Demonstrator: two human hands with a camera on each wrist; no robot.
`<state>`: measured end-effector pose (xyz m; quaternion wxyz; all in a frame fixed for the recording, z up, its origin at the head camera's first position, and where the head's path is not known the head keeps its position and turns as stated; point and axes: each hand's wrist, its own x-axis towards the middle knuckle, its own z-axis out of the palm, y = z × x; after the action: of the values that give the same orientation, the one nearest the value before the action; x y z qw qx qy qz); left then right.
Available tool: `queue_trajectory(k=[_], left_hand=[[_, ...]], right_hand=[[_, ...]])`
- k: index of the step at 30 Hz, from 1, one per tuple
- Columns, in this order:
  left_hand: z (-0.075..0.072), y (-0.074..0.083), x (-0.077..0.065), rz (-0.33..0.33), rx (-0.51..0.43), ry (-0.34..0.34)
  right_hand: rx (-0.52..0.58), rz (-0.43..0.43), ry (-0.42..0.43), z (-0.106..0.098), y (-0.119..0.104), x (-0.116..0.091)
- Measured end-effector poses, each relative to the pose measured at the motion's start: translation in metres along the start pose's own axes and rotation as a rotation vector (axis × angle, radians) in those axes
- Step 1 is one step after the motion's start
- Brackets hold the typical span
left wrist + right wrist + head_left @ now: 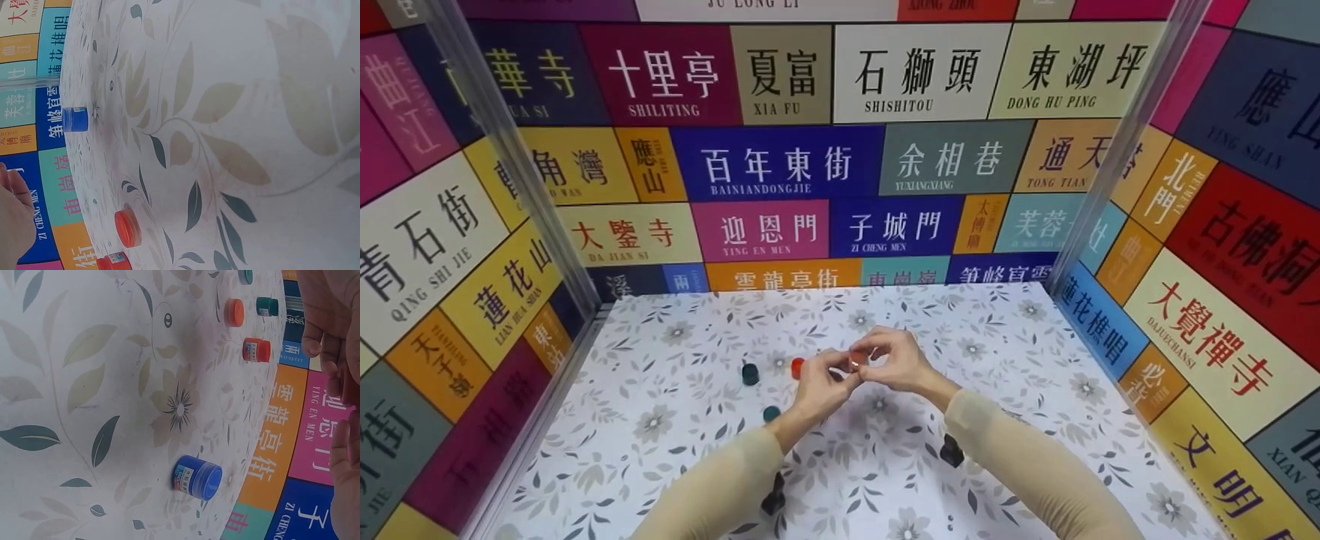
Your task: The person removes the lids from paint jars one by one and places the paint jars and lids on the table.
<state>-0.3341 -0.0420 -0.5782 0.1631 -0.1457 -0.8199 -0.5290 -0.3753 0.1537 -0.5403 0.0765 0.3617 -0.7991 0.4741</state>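
"Head view: where's the small reddish jar (pixel 857 360)?"

"Held up above the table (pixel 607 450). The left hand (pixel 823 386) pinches it from about eight o'clock, the right hand (pixel 900 361) from three, the fingers of both curled nearly closed."

"Tricky to hold?"

"Light and stiff, I'd say, but smooth enough to slip. I'd grip the round sides, away from the rim."

"And nearby?"

"Red jar (pixel 797 367) and green jar (pixel 750 374) towards nine, green lid (pixel 771 413) at eight."
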Motion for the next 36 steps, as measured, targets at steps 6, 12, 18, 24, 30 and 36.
queue_trajectory(k=[6,12,18,24,30,36], left_hand=[[-0.002,0.001,-0.001,-0.039,-0.010,-0.007],[-0.005,0.001,0.001,-0.072,-0.010,-0.004],[-0.004,0.002,0.002,-0.065,0.012,0.010],[-0.004,0.003,0.001,-0.066,0.017,0.032],[-0.004,0.002,0.002,-0.061,0.033,0.026],[-0.003,0.001,0.003,-0.062,0.014,0.034]], right_hand=[[-0.036,0.034,-0.023,-0.003,-0.003,0.002],[-0.066,0.078,0.029,-0.005,-0.006,0.003],[-0.100,0.084,0.078,-0.002,-0.006,0.003],[-0.157,0.155,0.092,0.002,-0.007,0.003],[-0.177,0.197,0.133,0.005,-0.006,0.005],[-0.153,0.178,0.141,0.006,-0.006,0.004]])
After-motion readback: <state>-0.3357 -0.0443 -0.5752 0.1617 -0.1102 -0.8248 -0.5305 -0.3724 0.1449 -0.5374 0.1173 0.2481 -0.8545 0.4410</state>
